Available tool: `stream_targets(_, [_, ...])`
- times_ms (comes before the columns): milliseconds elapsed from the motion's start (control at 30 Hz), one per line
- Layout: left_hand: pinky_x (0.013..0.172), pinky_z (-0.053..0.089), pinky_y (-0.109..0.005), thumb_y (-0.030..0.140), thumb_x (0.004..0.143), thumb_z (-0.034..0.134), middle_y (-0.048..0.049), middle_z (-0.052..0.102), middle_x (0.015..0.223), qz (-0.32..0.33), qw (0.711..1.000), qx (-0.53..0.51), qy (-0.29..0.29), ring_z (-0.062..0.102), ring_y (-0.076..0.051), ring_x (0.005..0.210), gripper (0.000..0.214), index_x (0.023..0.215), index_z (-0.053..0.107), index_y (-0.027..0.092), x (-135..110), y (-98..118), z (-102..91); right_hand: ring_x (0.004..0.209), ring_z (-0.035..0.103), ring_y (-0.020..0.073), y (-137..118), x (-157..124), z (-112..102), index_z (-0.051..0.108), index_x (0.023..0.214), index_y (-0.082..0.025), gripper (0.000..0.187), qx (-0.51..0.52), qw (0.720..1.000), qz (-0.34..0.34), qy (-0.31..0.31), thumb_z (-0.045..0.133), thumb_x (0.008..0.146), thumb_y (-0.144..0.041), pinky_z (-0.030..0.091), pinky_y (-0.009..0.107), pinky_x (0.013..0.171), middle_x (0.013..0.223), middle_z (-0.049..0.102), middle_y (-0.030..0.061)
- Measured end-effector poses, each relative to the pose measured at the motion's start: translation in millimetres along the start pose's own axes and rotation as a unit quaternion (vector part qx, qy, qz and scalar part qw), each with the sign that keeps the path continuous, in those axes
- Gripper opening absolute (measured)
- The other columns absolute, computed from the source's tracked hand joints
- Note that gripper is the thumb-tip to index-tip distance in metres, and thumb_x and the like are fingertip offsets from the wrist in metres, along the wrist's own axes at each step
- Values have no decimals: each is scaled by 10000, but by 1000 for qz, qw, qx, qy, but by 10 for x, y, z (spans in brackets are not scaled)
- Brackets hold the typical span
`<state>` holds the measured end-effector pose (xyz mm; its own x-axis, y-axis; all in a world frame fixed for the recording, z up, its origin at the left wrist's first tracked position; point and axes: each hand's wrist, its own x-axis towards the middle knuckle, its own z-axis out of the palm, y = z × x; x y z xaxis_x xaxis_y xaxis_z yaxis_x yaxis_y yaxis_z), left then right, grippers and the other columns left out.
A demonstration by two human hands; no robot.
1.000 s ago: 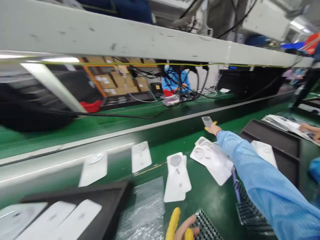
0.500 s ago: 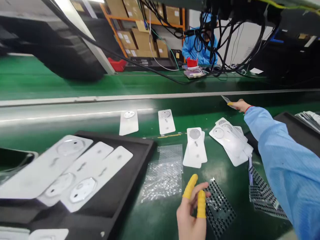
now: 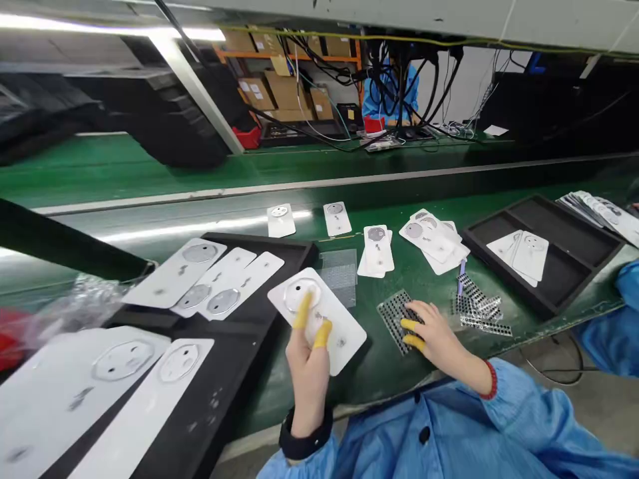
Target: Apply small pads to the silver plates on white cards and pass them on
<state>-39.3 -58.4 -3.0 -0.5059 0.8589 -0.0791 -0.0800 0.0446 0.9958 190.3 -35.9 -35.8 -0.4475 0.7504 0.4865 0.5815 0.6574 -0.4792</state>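
My left hand (image 3: 308, 352), with yellow finger cots, holds a white card (image 3: 319, 319) that has a round silvery disc near its far end, just above the green table. My right hand (image 3: 433, 332), also in yellow cots, rests with curled fingers on a black perforated sheet (image 3: 394, 316) lying on the table. White cards of the same kind lie in the black tray (image 3: 259, 313) to my left and in small piles (image 3: 377, 249) beyond my hands.
A second black tray (image 3: 574, 266) with two white cards sits at right. More perforated strips (image 3: 479, 306) lie right of my right hand. A clear bubble-wrap piece (image 3: 342, 269) lies ahead. The conveyor belt (image 3: 200, 219) runs across; another person in blue works beyond it.
My right hand came back from the far belt to the perforated sheet. My left hand took hold of a white card. The view tilted down toward me.
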Motion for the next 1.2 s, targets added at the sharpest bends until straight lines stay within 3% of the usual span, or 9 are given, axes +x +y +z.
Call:
stream_targets(100, [410, 418, -223, 356, 624, 722, -21, 692, 577, -67, 996, 38, -36, 568, -157, 441, 435, 969, 746, 93, -131, -22, -112, 1023, 633, 219, 246, -107, 145, 693, 956, -182, 134, 31, 999, -4, 32, 578, 894, -153, 572, 440, 860, 1048, 672, 106])
stream_targets(167, [378, 364, -210, 350, 554, 758, -16, 629, 463, -73, 994, 53, -65, 519, -142, 402, 266, 637, 737, 98, -242, -30, -7, 955, 649, 191, 277, -120, 137, 694, 973, -180, 169, 52, 996, -8, 67, 543, 908, -142, 585, 380, 822, 1025, 677, 98])
stream_targets(233, [390, 364, -207, 365, 529, 789, -27, 631, 461, -74, 991, 55, -93, 535, -146, 430, 269, 505, 693, 115, -353, -45, 183, 984, 643, 186, 214, -134, 64, 678, 1046, -179, 214, 75, 992, -23, 98, 512, 919, -132, 581, 370, 836, 1070, 666, 105])
stream_targets(367, [462, 465, -245, 485, 577, 797, -73, 710, 581, -89, 986, 23, -138, 620, -185, 508, 381, 608, 741, 109, -501, -77, 530, 1072, 610, 190, 20, -164, -148, 640, 1143, -191, 297, 111, 984, -85, 107, 478, 918, -87, 565, 382, 867, 1138, 647, 111])
stream_targets(467, [536, 529, -290, 555, 603, 783, -107, 745, 670, -100, 984, -2, -149, 672, -217, 573, 471, 705, 763, 96, -530, -79, 624, 1065, 601, 188, -44, -108, -294, 649, 1118, -187, 229, 140, 981, -123, 52, 532, 927, -143, 560, 373, 864, 1140, 642, 112])
stream_targets(567, [679, 559, -315, 531, 635, 788, -109, 773, 795, -89, 984, -4, -152, 708, -239, 720, 442, 789, 781, 117, -511, -41, 625, 989, 626, 158, -47, 34, -387, 648, 1102, -169, 194, 195, 977, -90, 5, 569, 936, -228, 563, 313, 842, 1077, 651, 97])
stream_targets(700, [728, 556, -319, 459, 666, 793, -100, 781, 825, -69, 984, 21, -164, 708, -251, 774, 351, 819, 799, 143, -436, 41, 607, 897, 632, 138, -25, 267, -396, 663, 1018, -152, 146, 188, 981, -47, 19, 544, 942, -190, 565, 270, 786, 986, 647, 81])
stream_targets(1033, [666, 537, -285, 316, 743, 726, -68, 781, 782, -23, 981, 82, -174, 690, -225, 687, 196, 835, 811, 165, -271, 117, 595, 912, 615, 165, 21, 549, -400, 613, 984, -104, 145, 135, 982, -127, -47, 475, 964, -142, 577, 279, 748, 1010, 636, 123])
stream_targets(1200, [607, 515, -261, 330, 789, 674, -53, 778, 777, -9, 977, 104, -184, 680, -212, 660, 216, 859, 808, 176, -237, 88, 581, 941, 608, 185, 1, 567, -363, 574, 997, -67, 131, 105, 983, -148, -21, 451, 961, -94, 593, 288, 781, 1007, 629, 151])
